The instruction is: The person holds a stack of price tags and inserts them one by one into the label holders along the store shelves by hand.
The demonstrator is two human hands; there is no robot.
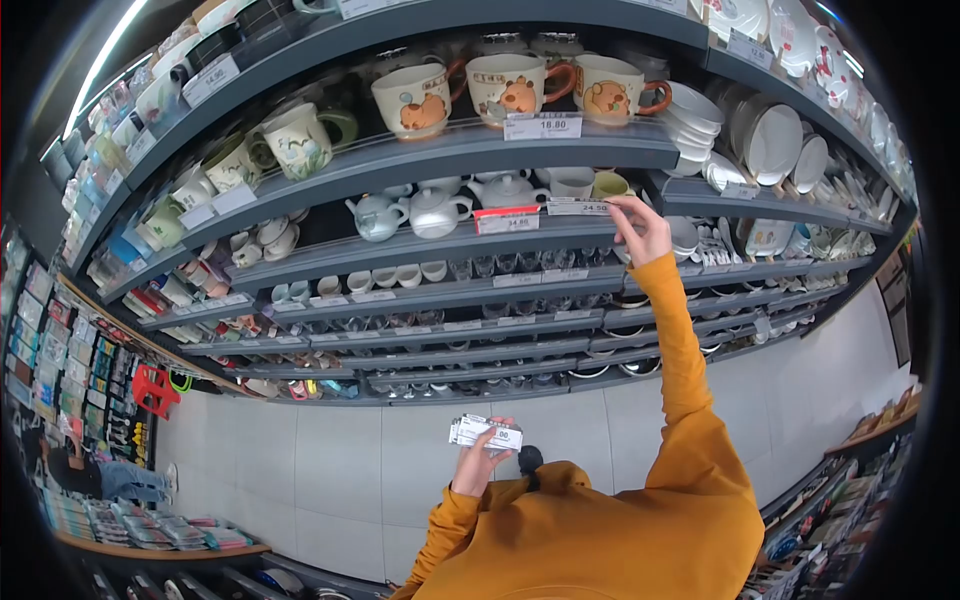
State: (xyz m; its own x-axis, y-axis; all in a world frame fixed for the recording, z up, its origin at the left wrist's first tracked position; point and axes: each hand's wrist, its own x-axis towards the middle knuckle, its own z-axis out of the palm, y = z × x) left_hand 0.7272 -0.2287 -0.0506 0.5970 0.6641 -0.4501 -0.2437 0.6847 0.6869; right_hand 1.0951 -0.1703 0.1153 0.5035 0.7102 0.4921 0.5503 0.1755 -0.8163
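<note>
Here, the left hand (479, 463) grips several cards (478, 431); the right hand (646, 234), narrowly open, reaches one label (577, 208).

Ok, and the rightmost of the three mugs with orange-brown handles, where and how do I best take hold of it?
I'd grip the mug by its handle, coming from the front right. The handle loops out to the right, while the middle mug's handle crowds the left side. The shelf above makes a top approach look awkward.
</note>
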